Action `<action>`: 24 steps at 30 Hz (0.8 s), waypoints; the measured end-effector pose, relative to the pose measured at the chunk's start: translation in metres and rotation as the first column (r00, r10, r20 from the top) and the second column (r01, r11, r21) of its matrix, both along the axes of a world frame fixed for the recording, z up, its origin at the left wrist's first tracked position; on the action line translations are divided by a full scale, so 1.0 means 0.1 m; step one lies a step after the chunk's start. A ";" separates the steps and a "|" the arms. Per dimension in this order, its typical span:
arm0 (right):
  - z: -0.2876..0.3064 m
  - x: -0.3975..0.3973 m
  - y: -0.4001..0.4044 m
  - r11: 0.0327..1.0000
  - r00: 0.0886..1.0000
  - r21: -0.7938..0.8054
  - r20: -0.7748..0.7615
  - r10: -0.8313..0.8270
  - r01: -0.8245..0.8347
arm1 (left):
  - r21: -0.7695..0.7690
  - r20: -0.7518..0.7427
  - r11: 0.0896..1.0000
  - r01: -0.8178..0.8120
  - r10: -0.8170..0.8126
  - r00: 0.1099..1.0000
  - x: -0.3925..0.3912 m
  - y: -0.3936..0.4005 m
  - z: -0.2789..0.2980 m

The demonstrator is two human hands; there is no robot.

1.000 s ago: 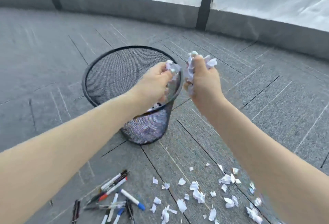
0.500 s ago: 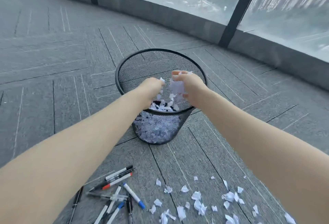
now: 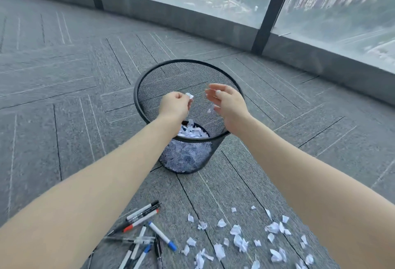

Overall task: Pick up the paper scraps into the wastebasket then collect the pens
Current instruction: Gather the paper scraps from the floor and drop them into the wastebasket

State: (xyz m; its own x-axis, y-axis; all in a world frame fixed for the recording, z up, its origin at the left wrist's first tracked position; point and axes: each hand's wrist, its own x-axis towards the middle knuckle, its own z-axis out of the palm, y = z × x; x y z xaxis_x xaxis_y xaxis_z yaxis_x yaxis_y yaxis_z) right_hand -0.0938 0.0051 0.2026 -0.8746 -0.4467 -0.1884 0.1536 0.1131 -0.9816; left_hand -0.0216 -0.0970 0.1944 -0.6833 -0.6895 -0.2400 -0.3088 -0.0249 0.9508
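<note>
- The wastebasket (image 3: 149,89), a black mesh one, stood on the grey carpeted floor (image 3: 64,97), and both hands were held over its open mouth.
- The left hand (image 3: 174,104) hung above the left part of the rim, fingers curled in, pinching a small white scrap (image 3: 189,95) at the fingertips.
- The right hand (image 3: 229,103) was over the right part of the rim, fingers spread and loose, gripping nothing.
- One loose scrap (image 3: 211,109) was in the air inside the wastebasket, just beside the right hand's palm and apart from the fingers.
- A heap of torn paper (image 3: 192,133) lay at the bottom of the wastebasket, below and between the two hands.
- More paper scraps (image 3: 237,241) lay scattered on the floor on the near side of the wastebasket, well apart from both hands and under the right forearm.
- The pens (image 3: 145,232), with black, red and blue caps, lay in a loose pile on the floor, also on the near side of the wastebasket, to the left of the scattered scraps and just beside the left forearm.
</note>
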 end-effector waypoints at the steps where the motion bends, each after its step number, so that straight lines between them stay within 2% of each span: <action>1: 0.00 0.01 0.00 1.000 1.000 0.016 0.006 0.007 -0.007 | -0.031 0.016 0.999 0.017 -0.016 1.000 0.02 0.01 0.00; 5: 0.03 0.05 0.03 0.999 0.997 0.027 0.064 0.032 -0.034 | -0.078 0.045 0.996 0.034 -0.030 0.999 0.06 0.03 0.00; 10: 0.01 0.07 0.16 0.994 0.970 -0.096 0.244 -0.023 0.048 | -0.047 0.023 0.999 -0.013 0.014 1.000 0.07 0.05 0.02; 13: 0.01 0.07 0.27 0.972 0.936 -0.213 0.351 -0.017 0.097 | 0.047 -0.024 0.995 -0.092 0.093 0.995 0.08 0.07 0.03; 15: 0.02 0.10 0.33 0.950 0.921 -0.279 0.390 -0.025 0.144 | 0.097 -0.049 0.993 -0.071 0.076 0.996 0.10 0.09 0.03; 17: 0.02 0.14 0.39 0.925 0.903 -0.315 0.425 -0.064 0.213 | 0.085 -0.044 0.995 -0.042 0.046 0.998 0.11 0.12 0.04; 20: 0.01 0.18 0.46 0.898 0.862 -0.306 0.488 -0.138 0.317 | 0.058 -0.015 0.998 -0.034 0.035 0.999 0.09 0.15 0.05; 24: -0.03 0.18 0.54 0.909 0.841 -0.226 0.504 -0.199 0.350 | 0.074 0.008 0.997 -0.014 0.014 1.000 0.02 0.21 0.04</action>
